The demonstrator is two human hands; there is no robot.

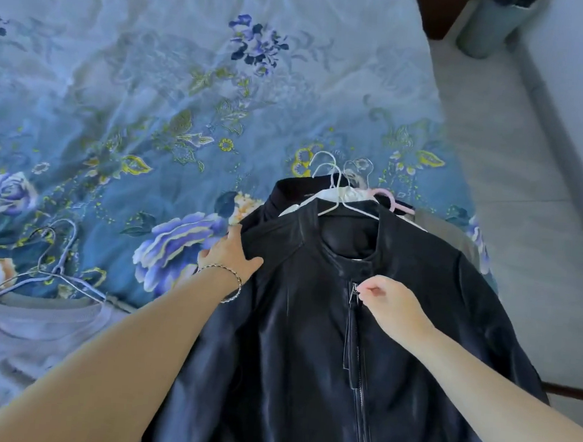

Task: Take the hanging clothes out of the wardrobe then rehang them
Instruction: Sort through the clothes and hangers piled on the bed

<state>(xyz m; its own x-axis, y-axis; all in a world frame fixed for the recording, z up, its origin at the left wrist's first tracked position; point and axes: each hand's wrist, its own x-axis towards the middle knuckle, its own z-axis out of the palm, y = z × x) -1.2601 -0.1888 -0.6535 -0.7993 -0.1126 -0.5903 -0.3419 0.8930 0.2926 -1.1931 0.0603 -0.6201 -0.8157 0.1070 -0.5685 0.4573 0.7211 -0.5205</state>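
Presently right grip (391, 303) pinches zipper pull (355, 290) on jacket (291, 343).

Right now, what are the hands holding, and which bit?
The right hand pinches the zipper pull at the top of the black jacket. The left hand holds that jacket's shoulder edge.

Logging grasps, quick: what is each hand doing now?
Left hand: on shoulder of black jacket, grip cannot be told.
Right hand: pinching zipper pull.
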